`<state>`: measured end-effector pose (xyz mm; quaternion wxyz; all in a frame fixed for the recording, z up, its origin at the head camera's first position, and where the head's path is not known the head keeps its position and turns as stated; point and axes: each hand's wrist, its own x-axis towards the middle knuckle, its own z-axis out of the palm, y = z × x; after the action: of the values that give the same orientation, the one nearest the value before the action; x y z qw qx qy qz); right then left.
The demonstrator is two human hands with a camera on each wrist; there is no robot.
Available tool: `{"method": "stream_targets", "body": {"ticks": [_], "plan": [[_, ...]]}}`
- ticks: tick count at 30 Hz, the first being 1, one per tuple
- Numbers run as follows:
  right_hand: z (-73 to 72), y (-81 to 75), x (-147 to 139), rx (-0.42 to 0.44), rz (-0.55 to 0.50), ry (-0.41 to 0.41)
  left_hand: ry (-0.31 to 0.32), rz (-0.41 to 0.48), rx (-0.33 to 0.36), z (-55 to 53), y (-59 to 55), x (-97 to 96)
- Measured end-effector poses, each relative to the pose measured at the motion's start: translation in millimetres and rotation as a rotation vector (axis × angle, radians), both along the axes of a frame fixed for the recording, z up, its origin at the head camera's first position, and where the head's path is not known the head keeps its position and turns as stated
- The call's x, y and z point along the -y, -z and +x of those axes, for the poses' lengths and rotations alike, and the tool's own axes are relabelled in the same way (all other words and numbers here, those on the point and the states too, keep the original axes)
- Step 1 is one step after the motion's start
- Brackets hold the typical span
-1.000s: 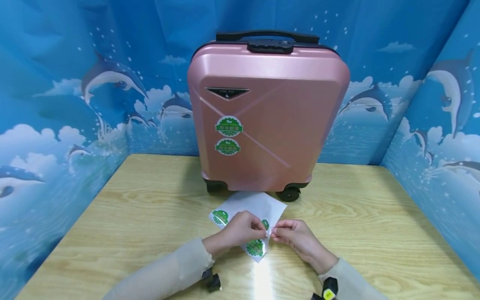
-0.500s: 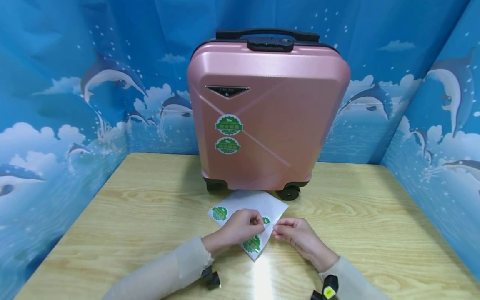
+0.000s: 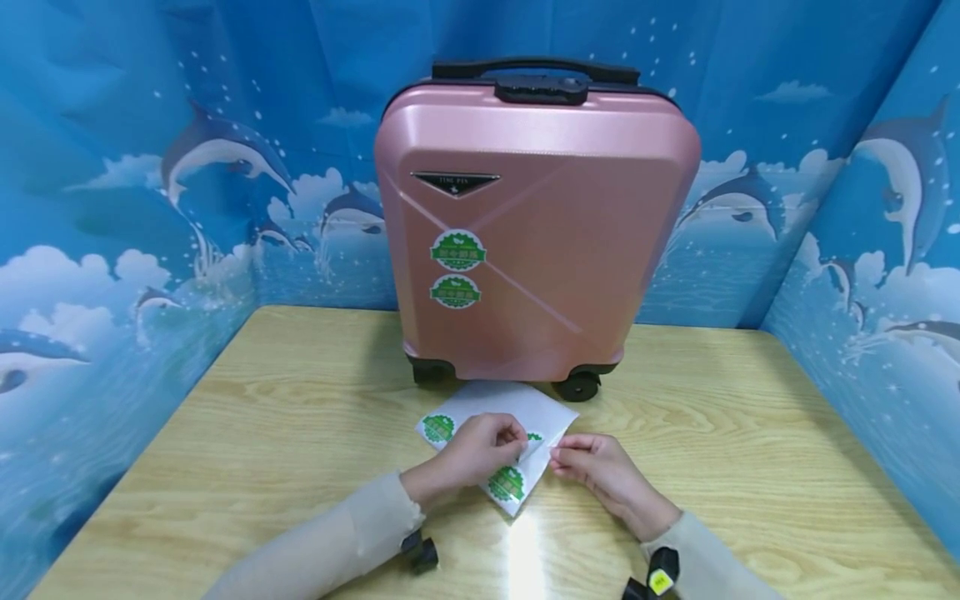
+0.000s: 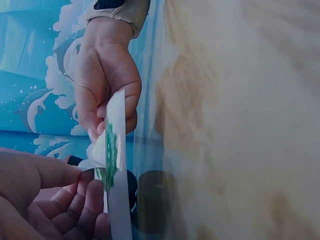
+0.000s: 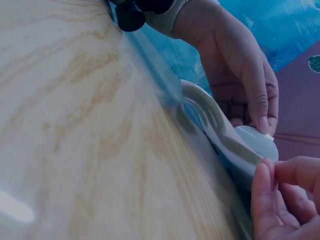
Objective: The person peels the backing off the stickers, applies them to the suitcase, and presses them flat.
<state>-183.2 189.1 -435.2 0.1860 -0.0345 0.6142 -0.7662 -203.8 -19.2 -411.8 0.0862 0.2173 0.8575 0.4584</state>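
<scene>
A white sheet of round green stickers [image 3: 498, 398] lies at an angle over the table, its raised edge bending in the right wrist view. My left hand [image 3: 476, 450] pinches the edge of one round sticker [image 5: 259, 142], which is partly lifted off the backing. Thumb and fingers of my right hand [image 3: 611, 479] pinch the sheet's right edge, close beside the lifted sticker. Two more green stickers show on the sheet, one at the left corner [image 3: 438, 427] and one near the front corner [image 3: 507, 483].
Just behind the sheet a pink suitcase [image 3: 570, 250] stands upright on black wheels [image 3: 577, 387]. Two green stickers, an upper one [image 3: 458, 250] and a lower one [image 3: 455, 291], are on its front. A dolphin-print curtain [image 3: 217, 167] surrounds the wooden table [image 3: 300, 400].
My left hand has moved slightly up and away from the front corner, lifting the sticker's edge. My right hand has shifted slightly right and up along the sheet's edge.
</scene>
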Motion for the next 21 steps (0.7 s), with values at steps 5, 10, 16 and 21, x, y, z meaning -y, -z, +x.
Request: {"method": "stream_targets", "body": {"ticks": [5,10,16,21], "plan": [[-1.7,-3.2,-1.1,0.004,0.017,-0.004,-0.008,0.011,0.008,-2.5,-2.5,2.1],[-3.8,-6.8,-2.4,0.009,0.038,-0.004,-0.018,0.023,0.001,-5.0,-5.2,3.7],[-4.1,-5.9,-3.5,0.012,0.086,-0.015,-0.016,0.047,0.032,-7.6,-6.3,6.7],[-3.4,-2.9,-3.3,0.006,0.128,-0.017,-0.009,0.077,0.045,-8.7,-3.5,8.8]]}}
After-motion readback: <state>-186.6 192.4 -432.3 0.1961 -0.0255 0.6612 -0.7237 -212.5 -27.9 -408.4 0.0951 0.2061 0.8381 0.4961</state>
